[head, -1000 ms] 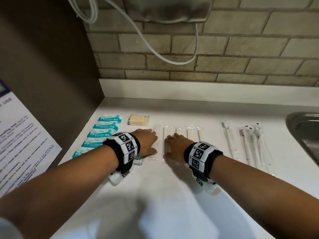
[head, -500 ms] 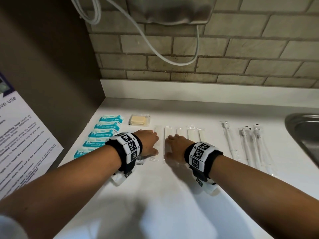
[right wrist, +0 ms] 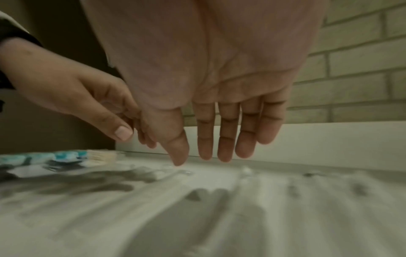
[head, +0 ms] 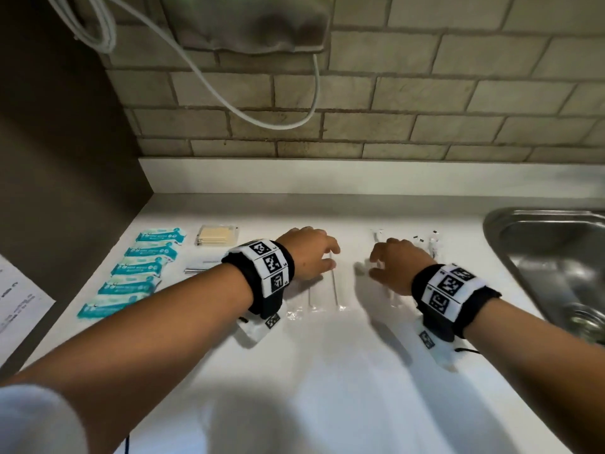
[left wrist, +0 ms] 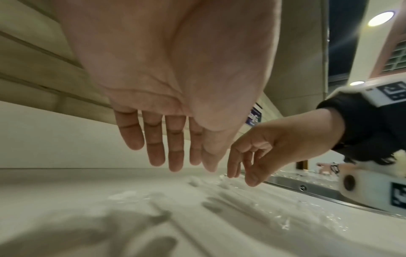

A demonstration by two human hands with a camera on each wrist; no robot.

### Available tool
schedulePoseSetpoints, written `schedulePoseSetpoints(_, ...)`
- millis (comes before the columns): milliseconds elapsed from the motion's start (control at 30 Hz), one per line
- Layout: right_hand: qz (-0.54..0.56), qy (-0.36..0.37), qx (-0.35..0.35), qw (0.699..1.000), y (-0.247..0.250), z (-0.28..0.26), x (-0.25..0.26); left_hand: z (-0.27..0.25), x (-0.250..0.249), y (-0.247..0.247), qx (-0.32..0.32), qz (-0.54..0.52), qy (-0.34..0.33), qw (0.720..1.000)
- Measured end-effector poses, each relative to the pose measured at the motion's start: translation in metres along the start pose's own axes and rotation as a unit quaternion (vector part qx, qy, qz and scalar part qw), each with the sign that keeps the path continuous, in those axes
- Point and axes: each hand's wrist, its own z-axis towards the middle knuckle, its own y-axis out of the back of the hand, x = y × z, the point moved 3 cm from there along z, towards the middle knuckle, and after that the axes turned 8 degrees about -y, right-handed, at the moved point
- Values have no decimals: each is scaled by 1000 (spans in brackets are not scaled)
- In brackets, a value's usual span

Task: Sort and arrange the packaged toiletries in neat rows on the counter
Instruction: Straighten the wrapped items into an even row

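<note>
Several teal packets lie in a column at the counter's left, with a pale yellow packet behind them. Clear-wrapped thin sticks lie side by side in the middle. Clear-wrapped toothbrushes lie further right. My left hand hovers over the far ends of the sticks, fingers straight and holding nothing. My right hand hovers just left of the toothbrushes, fingers loosely extended and empty. A gap of bare counter separates the two hands.
A steel sink is set into the white counter at the right. A brick wall with a hanging white cable stands behind, and a dark panel closes the left side. A small flat packet lies beside the teal column.
Both hands have lifted off the wrapped sticks and moved apart. The right hand has shifted right, toward the toothbrushes. The left hand has moved slightly forward.
</note>
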Motion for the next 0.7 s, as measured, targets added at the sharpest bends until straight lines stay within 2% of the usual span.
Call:
schedulePoseSetpoints(100,-63,-14,12,998,4,0,-46,35,-35,-9,17,10,-24,1000)
schedulePoseSetpoints(267,-113,10,56,992,-8,1,-81,75,-75,-30,79,54,-29,995)
schedulePoseSetpoints(400,-125,47,60,989,-19,5,-82,80,-81,-45,120,97,-22,988)
schedulePoseSetpoints(567,-152,90,56,983,-23,14,-71,67,-75,-50,97,103,-3,990)
schedulePoseSetpoints(700,-119,114,49,985,-21,24,-61,55,-65,-49,103,113,20,988)
